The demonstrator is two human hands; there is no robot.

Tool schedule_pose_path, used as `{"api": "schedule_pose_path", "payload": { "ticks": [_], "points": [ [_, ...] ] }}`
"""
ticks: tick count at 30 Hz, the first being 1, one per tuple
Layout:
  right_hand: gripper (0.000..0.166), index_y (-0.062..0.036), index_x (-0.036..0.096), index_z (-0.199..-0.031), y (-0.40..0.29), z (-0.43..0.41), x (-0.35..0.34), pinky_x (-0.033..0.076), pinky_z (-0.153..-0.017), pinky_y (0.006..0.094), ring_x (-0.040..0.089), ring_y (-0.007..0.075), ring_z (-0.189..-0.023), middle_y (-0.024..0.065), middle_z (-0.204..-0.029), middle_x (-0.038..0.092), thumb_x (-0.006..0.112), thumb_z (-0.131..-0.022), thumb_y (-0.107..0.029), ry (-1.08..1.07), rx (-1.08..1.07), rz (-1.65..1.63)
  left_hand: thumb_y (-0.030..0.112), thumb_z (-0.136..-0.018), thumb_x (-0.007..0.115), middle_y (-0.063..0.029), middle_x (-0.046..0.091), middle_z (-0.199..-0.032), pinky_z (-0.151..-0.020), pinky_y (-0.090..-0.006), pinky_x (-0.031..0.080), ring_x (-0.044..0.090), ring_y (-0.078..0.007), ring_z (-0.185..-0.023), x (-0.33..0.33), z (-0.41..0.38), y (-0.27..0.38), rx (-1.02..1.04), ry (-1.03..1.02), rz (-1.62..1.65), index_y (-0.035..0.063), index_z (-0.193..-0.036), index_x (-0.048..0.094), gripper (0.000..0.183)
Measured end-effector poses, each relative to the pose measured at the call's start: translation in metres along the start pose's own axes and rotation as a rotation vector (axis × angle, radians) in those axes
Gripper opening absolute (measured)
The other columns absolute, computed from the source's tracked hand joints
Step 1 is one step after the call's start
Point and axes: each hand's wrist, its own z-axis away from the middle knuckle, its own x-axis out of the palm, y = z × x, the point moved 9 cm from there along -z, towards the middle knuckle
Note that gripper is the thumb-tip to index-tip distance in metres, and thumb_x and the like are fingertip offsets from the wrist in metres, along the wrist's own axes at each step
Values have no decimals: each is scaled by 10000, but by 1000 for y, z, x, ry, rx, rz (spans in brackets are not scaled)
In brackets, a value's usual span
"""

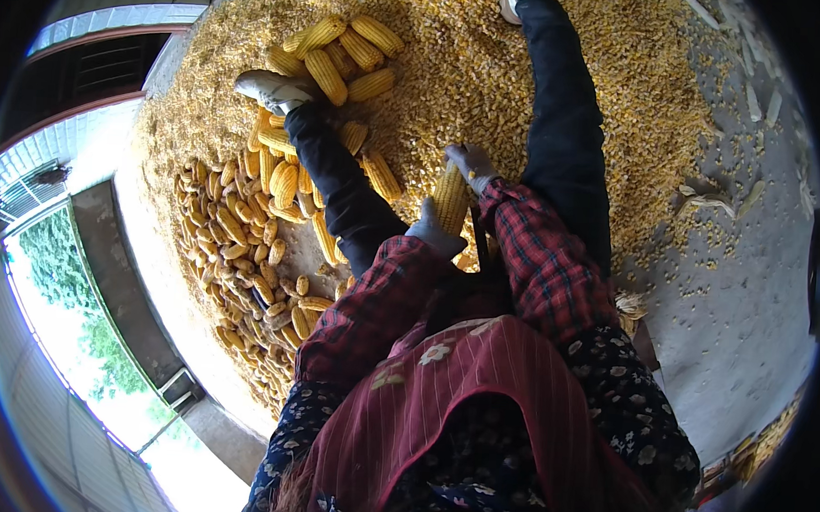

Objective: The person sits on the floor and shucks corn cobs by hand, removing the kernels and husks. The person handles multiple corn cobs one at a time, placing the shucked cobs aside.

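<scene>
Between my knees I hold a yellow corn cob (449, 199), its rows of kernels largely in place. My left hand (437, 231), in a grey glove, grips the cob's near end. At the far end is my gloved right hand (471, 165), its fingers wrapped over the tip. A dark narrow part (479, 238) stands beside the cob below my right wrist; most of it is hidden by my sleeves. Loose corn kernels (452, 86) cover the floor under and beyond both hands. Two whole cobs (380, 175) lie just left of the held one, inside my left leg.
A small stack of corn cobs (329, 74) rests on the kernels beyond my left shoe (274, 89). A large heap of cobs (245, 249) spreads left of my left leg. Stripped cobs (753, 103) and dry husks (711, 200) lie on the concrete floor (730, 304) at right.
</scene>
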Motion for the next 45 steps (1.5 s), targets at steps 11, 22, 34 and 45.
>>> {"api": "schedule_pose_path", "payload": {
  "ticks": [11, 22, 34, 45],
  "points": [
    [464, 9, 600, -872, 5, 11, 4, 421, -613, 344, 546, 210, -699, 124, -805, 586, 577, -710, -425, -102, 274, -175, 381, -709, 590, -168, 563, -864, -616, -460, 493, 571, -318, -738, 36, 43, 20, -142, -629, 1732, 23, -1089, 441, 543],
    [365, 3, 602, -753, -4, 5, 5, 396, -585, 288, 502, 120, -642, 46, -692, 585, 589, -721, -361, -14, 37, -266, 32, -623, 644, -116, 523, -870, -618, -327, 464, 532, -226, -735, 6, 4, 21, -67, 128, 569, 20, -1045, 366, 506],
    [312, -30, 613, -834, -14, 5, 5, 419, -600, 291, 542, 150, -674, 81, -726, 606, 548, -739, -320, -36, -14, -239, 67, -583, 685, -113, 552, -827, -608, -340, 485, 559, -211, -706, 1, 12, 8, -40, 32, 805, 16, -1044, 395, 546],
    [408, -6, 589, -704, -13, -2, -7, 424, -549, 348, 573, 240, -584, 136, -575, 552, 452, -765, -385, 49, -52, 98, 150, -617, 676, -142, 539, -886, -641, -336, 458, 548, -230, -753, 15, 7, 7, -75, -245, 739, -9, -1071, 353, 580]
  ]
}}
